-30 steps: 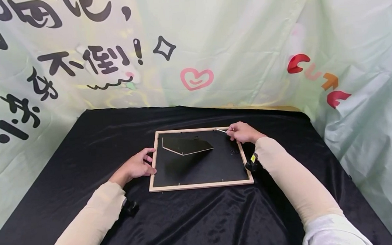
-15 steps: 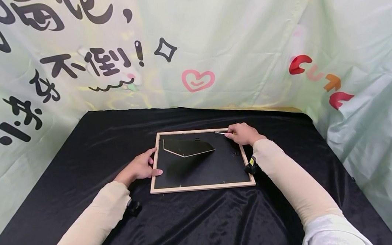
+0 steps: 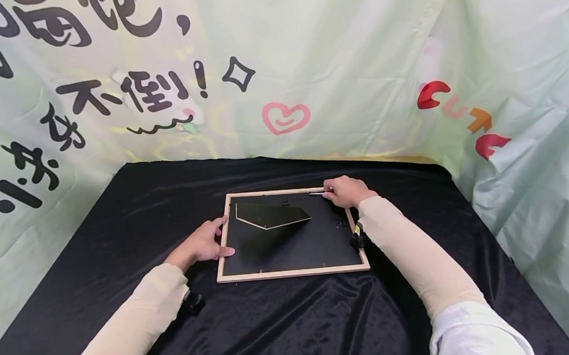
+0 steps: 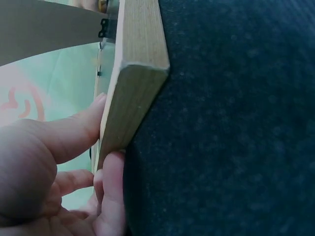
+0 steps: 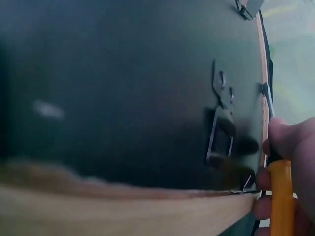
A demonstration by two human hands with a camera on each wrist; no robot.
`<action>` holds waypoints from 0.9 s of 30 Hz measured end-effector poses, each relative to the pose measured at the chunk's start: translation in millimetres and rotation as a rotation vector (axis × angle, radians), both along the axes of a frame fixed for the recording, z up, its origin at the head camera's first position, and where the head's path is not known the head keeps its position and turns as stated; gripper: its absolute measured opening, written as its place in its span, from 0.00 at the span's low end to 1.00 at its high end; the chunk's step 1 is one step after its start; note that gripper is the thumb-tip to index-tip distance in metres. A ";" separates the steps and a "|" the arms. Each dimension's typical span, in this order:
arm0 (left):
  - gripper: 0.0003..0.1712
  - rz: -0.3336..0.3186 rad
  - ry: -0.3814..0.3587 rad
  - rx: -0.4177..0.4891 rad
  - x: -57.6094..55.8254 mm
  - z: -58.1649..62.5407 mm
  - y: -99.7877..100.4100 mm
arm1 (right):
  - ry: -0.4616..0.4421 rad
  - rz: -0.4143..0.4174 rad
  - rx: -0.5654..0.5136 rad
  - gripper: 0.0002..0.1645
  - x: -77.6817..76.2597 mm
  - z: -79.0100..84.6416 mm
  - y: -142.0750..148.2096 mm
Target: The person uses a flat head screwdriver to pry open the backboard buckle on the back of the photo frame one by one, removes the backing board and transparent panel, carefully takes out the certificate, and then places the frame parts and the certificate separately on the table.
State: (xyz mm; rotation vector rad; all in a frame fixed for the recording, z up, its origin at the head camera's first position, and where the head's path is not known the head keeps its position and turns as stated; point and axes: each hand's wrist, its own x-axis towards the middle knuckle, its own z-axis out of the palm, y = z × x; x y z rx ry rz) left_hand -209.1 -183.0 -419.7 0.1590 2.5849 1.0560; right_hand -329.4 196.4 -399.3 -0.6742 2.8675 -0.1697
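Observation:
A picture frame (image 3: 294,274) with a light wooden border lies back side up, showing its black backing board (image 3: 298,252). Its flap-like stand (image 3: 274,215) is tilted up from the board. At the left rail, my left hand (image 3: 203,242) grips the border; the left wrist view shows the thumb on the upper side and fingers (image 4: 114,182) at the lower edge of the wood (image 4: 135,98). My right hand (image 3: 345,191) holds a screwdriver with an orange handle (image 5: 281,196) at the far right corner. Its thin tip meets a small metal tab (image 5: 264,89) along the far rail.
A black velvety cloth (image 3: 292,327) covers the table under the frame. Dark metal hanging hardware (image 5: 219,132) sits on the backing board. Behind and beside the table hangs a pale green printed curtain (image 3: 355,61).
My right hand has shifted slightly left along the far rail, and the screwdriver with it. My left thumb has moved inward over the left rail. The picture frame stays nearly in place.

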 end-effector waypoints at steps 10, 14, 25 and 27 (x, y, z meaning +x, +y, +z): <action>0.45 -0.139 -0.051 -0.087 -4.0 6.4 2.6 | 0.008 0.094 0.075 0.13 -11.8 -4.3 -10.1; 0.45 -0.145 -0.063 -0.086 -4.5 4.6 3.2 | -0.042 0.107 0.040 0.13 -13.8 -3.9 -5.4; 0.44 -0.165 -0.058 -0.091 -5.2 4.0 1.2 | 0.035 0.260 0.041 0.12 -16.5 -7.3 0.6; 0.44 -0.172 -0.054 -0.099 -5.7 3.4 1.6 | 0.048 0.286 0.040 0.11 -17.4 -9.4 2.1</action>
